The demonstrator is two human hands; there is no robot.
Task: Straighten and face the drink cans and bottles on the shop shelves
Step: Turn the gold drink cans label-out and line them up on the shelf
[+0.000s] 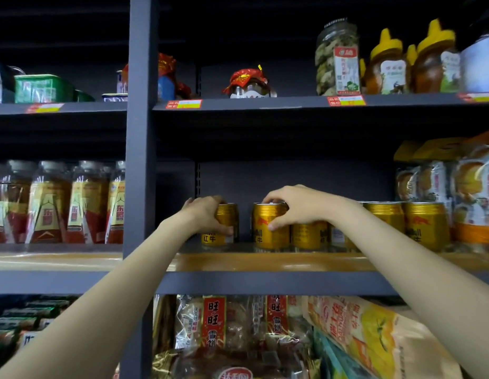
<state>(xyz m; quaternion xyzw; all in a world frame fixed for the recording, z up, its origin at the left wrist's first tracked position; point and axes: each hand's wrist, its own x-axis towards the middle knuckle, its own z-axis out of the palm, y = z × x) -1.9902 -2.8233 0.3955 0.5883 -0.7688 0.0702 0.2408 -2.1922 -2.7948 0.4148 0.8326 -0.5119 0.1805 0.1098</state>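
Each hand grips a glossy gold cylindrical can: left hand, right hand.

Counted contents of the shelves: 5 gold drink cans stood in view on the middle shelf, with at least 4 amber bottles in the bay to their left. The upper shelf held 2 yellow-capped honey bottles and 1 tall clear jar. 2 hands were present.

Single head view, close, facing forward, tilted slightly up at shelves.
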